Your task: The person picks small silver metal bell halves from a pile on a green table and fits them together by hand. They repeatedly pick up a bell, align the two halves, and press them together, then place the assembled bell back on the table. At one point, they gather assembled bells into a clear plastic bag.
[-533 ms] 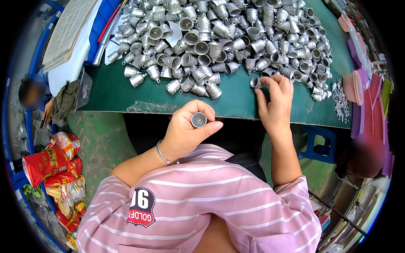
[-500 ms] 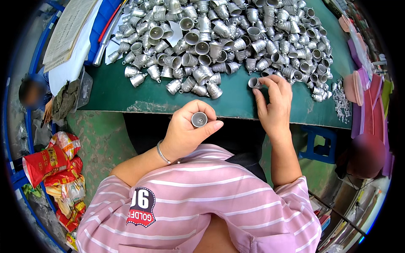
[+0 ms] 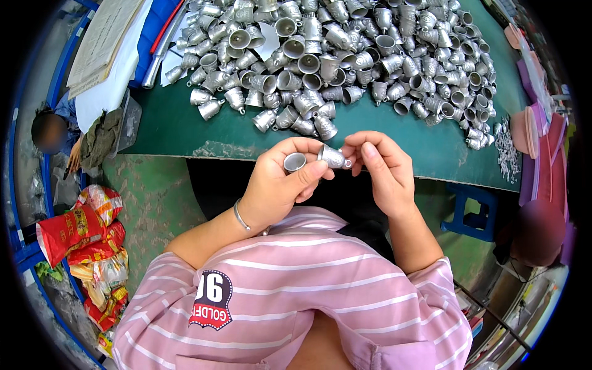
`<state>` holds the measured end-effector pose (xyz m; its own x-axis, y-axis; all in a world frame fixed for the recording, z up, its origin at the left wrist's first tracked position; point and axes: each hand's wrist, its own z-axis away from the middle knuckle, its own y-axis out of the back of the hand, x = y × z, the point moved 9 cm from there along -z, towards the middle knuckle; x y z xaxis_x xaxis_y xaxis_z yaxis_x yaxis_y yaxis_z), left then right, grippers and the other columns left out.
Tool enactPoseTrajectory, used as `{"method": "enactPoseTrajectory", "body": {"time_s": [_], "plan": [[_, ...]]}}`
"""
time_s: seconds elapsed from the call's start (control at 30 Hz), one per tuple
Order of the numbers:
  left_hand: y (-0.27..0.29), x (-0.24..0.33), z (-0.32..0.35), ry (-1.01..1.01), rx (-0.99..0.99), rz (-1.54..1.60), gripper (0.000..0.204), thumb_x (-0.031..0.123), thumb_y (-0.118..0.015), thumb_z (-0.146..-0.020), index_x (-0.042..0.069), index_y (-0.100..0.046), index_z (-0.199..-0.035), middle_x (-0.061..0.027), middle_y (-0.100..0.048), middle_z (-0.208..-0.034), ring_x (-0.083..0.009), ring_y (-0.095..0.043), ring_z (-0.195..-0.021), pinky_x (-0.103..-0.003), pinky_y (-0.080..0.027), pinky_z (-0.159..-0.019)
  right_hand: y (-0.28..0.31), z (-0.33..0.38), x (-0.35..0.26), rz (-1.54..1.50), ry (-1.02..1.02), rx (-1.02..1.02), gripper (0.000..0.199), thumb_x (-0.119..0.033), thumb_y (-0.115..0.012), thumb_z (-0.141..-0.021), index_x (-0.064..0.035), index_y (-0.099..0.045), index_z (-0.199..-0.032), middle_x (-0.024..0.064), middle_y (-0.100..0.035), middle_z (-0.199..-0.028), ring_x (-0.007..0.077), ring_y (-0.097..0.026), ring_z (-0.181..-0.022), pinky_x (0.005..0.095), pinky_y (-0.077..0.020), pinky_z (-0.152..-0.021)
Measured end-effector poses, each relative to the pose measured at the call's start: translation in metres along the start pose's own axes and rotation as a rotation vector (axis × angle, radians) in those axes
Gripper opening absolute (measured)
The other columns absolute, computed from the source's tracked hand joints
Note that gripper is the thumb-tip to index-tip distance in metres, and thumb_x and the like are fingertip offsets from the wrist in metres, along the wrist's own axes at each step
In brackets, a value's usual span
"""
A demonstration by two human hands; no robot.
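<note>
My left hand [image 3: 270,180] is closed around a small silver-grey metal bell [image 3: 295,162], its hollow mouth facing up. A second metal bell [image 3: 333,156] lies on its side between my two hands, with its ring pointing right. The left thumb and fingertips touch its mouth end. At the ring end, the bent fingers of my right hand [image 3: 388,176] close on it, and their exact contact is partly hidden. Beyond both hands, a big heap of similar bells [image 3: 308,65] spreads over the green table [image 3: 246,137].
Small whitish pieces [image 3: 507,151] lie in a pile at the table's right. Papers [image 3: 105,49] and a clear plastic box [image 3: 128,123] are at the left. A blue stool [image 3: 468,213] stands under the right side. Red packages [image 3: 71,231] sit lower left, and another person [image 3: 66,117] is beyond them.
My right hand has come left and nearer from the table edge, bringing a bell up to my left hand. The left hand has shifted slightly right, still holding its bell.
</note>
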<state>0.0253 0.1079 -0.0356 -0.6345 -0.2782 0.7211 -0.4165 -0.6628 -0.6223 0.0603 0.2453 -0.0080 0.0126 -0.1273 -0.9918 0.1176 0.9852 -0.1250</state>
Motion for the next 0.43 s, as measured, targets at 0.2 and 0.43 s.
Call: {"method": "enactPoseTrajectory", "body": {"time_s": [0.2, 0.43], "plan": [[-0.002, -0.009, -0.001, 0.057, -0.018, 0.114, 0.025, 0.015, -0.061, -0.092, 0.0, -0.053, -0.11, -0.0108, -0.063, -0.085, -0.0062, -0.048, -0.057, -0.018, -0.036, -0.046, -0.014, 0.002, -0.002, 0.124, 0.101, -0.021, 0.018, -0.009, -0.064, -0.089, 0.003, -0.062, -0.103, 0.0065, -0.063, -0.091, 0.0077, -0.059, -0.075, 0.0213, -0.0491, -0.064], [0.003, -0.004, -0.001, 0.046, 0.012, -0.133, 0.03, 0.024, -0.058, -0.094, -0.001, -0.054, -0.11, -0.0122, -0.062, -0.083, -0.0075, -0.05, -0.057, -0.018, -0.036, -0.046, -0.026, 0.005, -0.037, 0.464, 0.435, -0.108, 0.016, -0.005, -0.062, -0.088, -0.0021, -0.064, -0.104, 0.0104, -0.059, -0.108, 0.0178, -0.064, -0.079, 0.024, -0.0518, -0.065]]}}
